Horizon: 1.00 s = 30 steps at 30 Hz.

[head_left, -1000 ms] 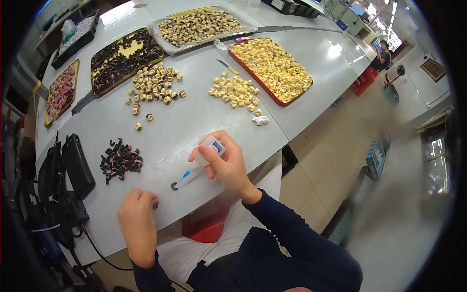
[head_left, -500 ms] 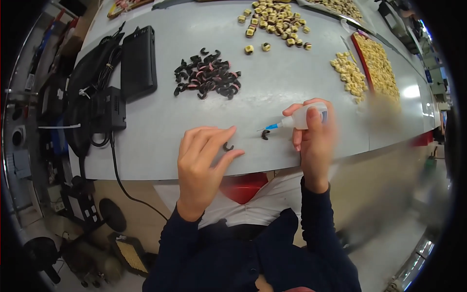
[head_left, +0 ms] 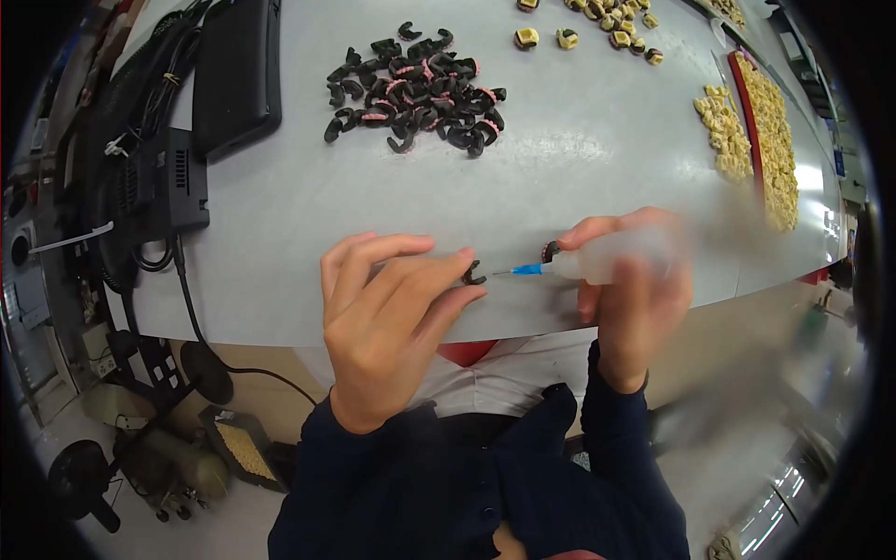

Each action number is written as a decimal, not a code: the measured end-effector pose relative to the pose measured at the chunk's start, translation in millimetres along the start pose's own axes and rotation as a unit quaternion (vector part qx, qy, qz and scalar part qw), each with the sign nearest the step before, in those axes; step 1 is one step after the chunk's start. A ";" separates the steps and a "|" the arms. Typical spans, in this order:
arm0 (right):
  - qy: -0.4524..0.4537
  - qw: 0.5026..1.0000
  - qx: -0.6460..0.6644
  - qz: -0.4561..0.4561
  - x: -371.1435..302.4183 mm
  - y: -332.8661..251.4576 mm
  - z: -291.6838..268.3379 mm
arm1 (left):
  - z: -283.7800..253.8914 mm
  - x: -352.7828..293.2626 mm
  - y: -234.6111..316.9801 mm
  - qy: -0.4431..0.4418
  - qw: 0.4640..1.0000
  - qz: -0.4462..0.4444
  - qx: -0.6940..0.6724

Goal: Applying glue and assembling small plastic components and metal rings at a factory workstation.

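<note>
A small black C-shaped piece (head_left: 476, 273) sits between the thumb and index fingertip of my left hand (head_left: 387, 313), its open side facing right. My right hand (head_left: 644, 303) is wrapped round a translucent white squeeze bottle (head_left: 602, 259), partly blurred and lying nearly level. The bottle's blue dispensing needle (head_left: 527, 270) points left, with its thin tip close to the piece; whether they touch I cannot tell. A second black curved piece (head_left: 551, 250), with a pinkish edge, is by my right index fingertip, just above the nozzle. Farther back lies a pile of similar black pieces (head_left: 411, 93), some pink-edged.
At the left, a black box-shaped device (head_left: 238, 75), a black adapter (head_left: 177, 182) and coiled cables (head_left: 163, 93) take up the table (head_left: 280, 271). Yellow-and-dark small blocks (head_left: 621, 37) lie at the back. Pale yellow pieces (head_left: 723, 131) sit beside a red-edged tray (head_left: 747, 121) at the right.
My left fingers have closed in on the curved piece. The bottle's needle has come from beside the other piece to the one at my left fingertips. The whole view has shifted nearer the table.
</note>
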State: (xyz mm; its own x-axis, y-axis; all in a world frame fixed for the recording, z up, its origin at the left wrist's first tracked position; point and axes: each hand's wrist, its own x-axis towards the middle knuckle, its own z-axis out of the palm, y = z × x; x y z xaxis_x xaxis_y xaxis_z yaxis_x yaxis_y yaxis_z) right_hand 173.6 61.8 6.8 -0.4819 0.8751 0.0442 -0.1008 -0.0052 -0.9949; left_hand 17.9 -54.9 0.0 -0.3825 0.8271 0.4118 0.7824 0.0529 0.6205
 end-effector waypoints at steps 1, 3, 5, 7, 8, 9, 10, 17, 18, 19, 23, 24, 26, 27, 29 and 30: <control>-0.003 1.000 0.000 -0.004 -0.2 1.0 -0.1 | 0.7 0.0 -0.4 0.000 1.000 -0.003 -0.006; -0.006 1.000 0.001 -0.005 -0.4 1.4 0.9 | 1.6 0.3 -1.3 -0.002 1.000 -0.008 -0.011; -0.009 1.000 -0.003 0.000 -0.7 0.2 2.2 | 3.9 0.6 -2.6 -0.001 1.000 0.002 -0.011; -0.009 1.000 -0.001 0.006 -0.4 0.4 2.5 | 4.2 0.8 -1.9 -0.005 1.000 -0.003 -0.011; -0.010 1.000 0.002 0.010 0.2 -0.1 2.8 | 3.7 1.2 -1.3 -0.006 1.000 -0.005 -0.010; -0.009 1.000 0.002 0.012 0.6 -0.7 3.4 | 2.8 1.4 -1.2 -0.007 1.000 -0.006 -0.010; -0.011 1.000 0.002 0.014 0.8 -0.5 3.9 | 2.6 1.0 -1.9 -0.008 1.000 -0.002 -0.008; -0.023 0.998 -0.061 -0.019 1.7 2.8 5.1 | 3.9 -0.7 -4.4 -0.001 1.000 0.008 -0.012; -0.024 0.998 -0.061 -0.018 1.8 2.9 5.5 | 3.7 -0.8 -4.3 -0.002 1.000 0.007 -0.012; -0.024 0.998 -0.060 -0.014 2.0 2.5 5.8 | 3.7 -0.6 -4.1 -0.002 1.000 0.007 -0.010; -0.023 0.998 -0.057 -0.013 1.9 2.6 5.8 | 2.2 0.9 -3.8 -0.013 1.000 0.010 -0.007; -0.022 0.998 -0.057 -0.012 1.8 2.8 5.7 | 2.3 1.1 -3.8 -0.014 1.000 0.009 -0.007; -0.022 0.998 -0.055 -0.017 1.9 3.3 6.0 | 1.6 1.1 -3.6 -0.016 1.000 0.013 -0.002; -0.022 0.998 -0.054 -0.017 2.0 3.4 6.2 | 1.2 1.0 -3.6 -0.017 1.000 0.013 -0.002; -0.011 0.998 -0.053 -0.012 2.0 4.0 6.0 | 1.4 0.5 -4.1 -0.020 1.000 0.011 0.001; -0.011 0.998 -0.053 -0.011 1.8 4.5 5.6 | 1.8 0.4 -4.2 -0.020 1.000 0.011 0.000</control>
State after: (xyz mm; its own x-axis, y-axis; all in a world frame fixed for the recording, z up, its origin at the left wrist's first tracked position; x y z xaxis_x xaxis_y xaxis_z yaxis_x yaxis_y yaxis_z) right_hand 167.4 60.7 2.9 -0.4991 0.8639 0.0673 -0.0190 0.0667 -0.9976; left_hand 15.4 -53.8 -3.7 -0.3448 0.8503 0.3977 0.7906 0.0347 0.6113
